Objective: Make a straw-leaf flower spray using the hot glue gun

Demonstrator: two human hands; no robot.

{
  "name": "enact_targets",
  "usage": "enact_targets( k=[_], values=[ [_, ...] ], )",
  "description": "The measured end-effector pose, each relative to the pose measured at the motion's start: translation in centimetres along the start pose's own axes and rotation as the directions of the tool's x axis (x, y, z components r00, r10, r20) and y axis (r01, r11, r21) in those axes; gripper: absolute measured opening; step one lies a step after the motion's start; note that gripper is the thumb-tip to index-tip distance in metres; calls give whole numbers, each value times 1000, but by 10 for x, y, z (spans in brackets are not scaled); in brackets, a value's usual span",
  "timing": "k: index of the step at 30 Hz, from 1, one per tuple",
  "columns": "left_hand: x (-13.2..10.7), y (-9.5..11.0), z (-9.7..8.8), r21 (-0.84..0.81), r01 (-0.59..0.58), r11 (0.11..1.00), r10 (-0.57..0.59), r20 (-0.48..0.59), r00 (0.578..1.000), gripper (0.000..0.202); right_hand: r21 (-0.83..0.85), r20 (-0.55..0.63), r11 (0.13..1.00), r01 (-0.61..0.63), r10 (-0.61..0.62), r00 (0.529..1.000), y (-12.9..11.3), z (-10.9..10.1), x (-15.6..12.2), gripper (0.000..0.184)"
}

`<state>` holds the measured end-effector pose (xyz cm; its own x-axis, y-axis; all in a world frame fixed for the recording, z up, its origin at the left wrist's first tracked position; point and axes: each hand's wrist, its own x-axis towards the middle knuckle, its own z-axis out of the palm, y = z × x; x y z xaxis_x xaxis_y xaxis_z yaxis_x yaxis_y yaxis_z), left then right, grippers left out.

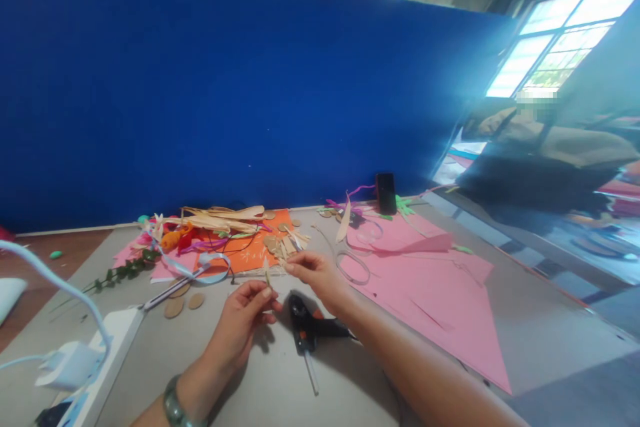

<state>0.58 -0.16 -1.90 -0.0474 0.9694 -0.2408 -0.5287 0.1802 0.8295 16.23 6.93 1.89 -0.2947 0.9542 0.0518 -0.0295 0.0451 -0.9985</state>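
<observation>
My left hand (247, 313), a dark green bangle on its wrist, pinches a small pale greenish strip (267, 274) that points upward between thumb and forefinger. To its right, my right hand (315, 275) has thumb and fingertips pressed together beside a bunch of pale dried strips (290, 245). Whatever sits in that pinch is too small to make out. A black hot glue gun (303, 323) lies just below the right hand, a clear glue stick (311, 372) sticking out of it toward me.
Dried husk-like strips (220, 219) lie over orange paper (245, 252) at the back. Round wooden slices (174, 307), a utility knife (173, 290) and a white power strip (103, 373) are at left. Pink paper (425, 293) and a phone (385, 193) are right. A person (540, 147) sits beyond.
</observation>
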Motion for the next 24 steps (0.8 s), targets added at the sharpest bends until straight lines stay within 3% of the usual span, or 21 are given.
enact_targets(
  k=[7, 24],
  values=[
    [0, -2, -1, 4, -33, 999, 33, 17, 999, 22, 126, 112, 987, -97, 83, 990, -4, 5, -4, 28],
    [0, -2, 0, 38, -33, 999, 35, -54, 998, 28, 68, 24, 993, -92, 90, 996, -12, 7, -11, 20]
  ],
)
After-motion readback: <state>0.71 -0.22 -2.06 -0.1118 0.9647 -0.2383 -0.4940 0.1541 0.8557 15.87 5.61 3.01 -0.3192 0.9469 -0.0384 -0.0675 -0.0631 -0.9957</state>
